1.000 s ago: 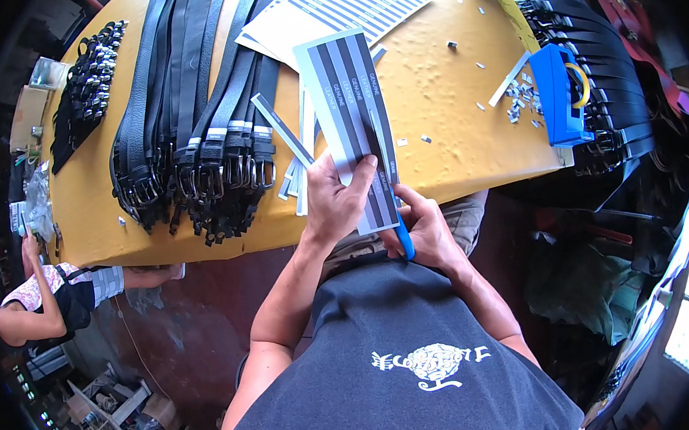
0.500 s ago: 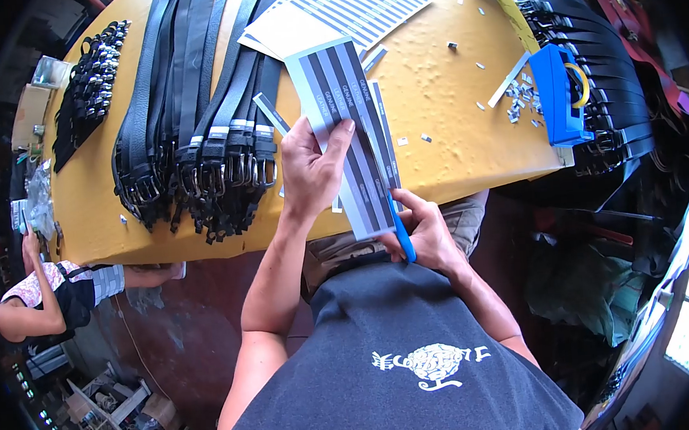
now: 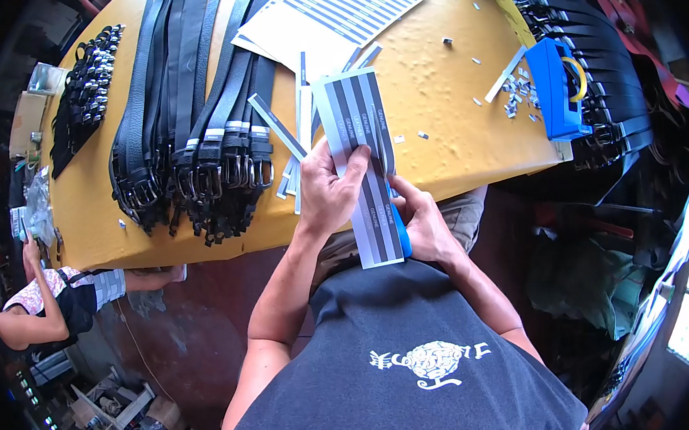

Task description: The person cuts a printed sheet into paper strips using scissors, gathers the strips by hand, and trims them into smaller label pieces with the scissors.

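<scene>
My left hand (image 3: 332, 190) grips a sheet of labels (image 3: 376, 233), its thumb across the front. The sheet has grey and dark stripes printed "GENUINE LEATHER". At its right edge my right hand (image 3: 428, 223) is closed round blue-handled scissors (image 3: 405, 241). Their blades are mostly hidden by the sheet, and a narrow strip stands slightly apart along that edge. Cut label strips (image 3: 277, 126) lie on the yellow table beyond my left hand. More uncut label sheets (image 3: 354, 10) lie stacked farther back.
Black belts with buckles (image 3: 221, 164) lie in a heap on the yellow table (image 3: 467, 138), left of my hands. Smaller buckled straps (image 3: 88, 85) lie farther left. A blue tape dispenser (image 3: 557, 92) stands at right beside small cut labels (image 3: 518, 95). Another person (image 3: 47, 304) is at far left.
My left hand has drawn the label sheet down and slightly right, towards my body. The sheet now covers more of the scissors, and more loose strips show on the table behind it.
</scene>
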`<state>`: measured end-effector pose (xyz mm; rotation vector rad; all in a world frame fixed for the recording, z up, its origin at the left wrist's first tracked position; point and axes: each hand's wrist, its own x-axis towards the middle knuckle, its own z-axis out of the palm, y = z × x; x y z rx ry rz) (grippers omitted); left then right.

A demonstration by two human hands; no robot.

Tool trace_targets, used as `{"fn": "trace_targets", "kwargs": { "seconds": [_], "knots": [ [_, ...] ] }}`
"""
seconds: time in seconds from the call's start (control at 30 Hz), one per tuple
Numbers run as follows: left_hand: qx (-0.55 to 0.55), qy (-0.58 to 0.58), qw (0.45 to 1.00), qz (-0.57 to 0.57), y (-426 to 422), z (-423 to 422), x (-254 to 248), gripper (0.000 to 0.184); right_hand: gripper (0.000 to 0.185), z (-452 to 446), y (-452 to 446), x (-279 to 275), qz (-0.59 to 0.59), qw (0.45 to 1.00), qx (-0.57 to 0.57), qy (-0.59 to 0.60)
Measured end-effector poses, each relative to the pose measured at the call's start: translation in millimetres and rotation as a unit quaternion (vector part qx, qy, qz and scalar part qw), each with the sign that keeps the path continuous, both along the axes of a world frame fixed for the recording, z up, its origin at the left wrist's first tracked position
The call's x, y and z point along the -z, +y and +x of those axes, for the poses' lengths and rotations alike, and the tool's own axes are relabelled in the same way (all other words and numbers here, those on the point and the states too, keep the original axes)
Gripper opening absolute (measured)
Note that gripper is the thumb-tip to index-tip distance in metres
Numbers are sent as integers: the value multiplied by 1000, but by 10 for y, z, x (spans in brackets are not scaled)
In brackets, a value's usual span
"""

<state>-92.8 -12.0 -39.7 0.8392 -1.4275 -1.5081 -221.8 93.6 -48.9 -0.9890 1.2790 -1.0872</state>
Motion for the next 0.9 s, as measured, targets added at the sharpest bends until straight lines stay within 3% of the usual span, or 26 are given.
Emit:
{"fn": "trace_targets", "kwargs": {
  "seconds": [0.9],
  "knots": [
    [-18,18,1000,-4,7,1,54,12,55,7,-11,16,25,1000,-3,6]
  ]
}}
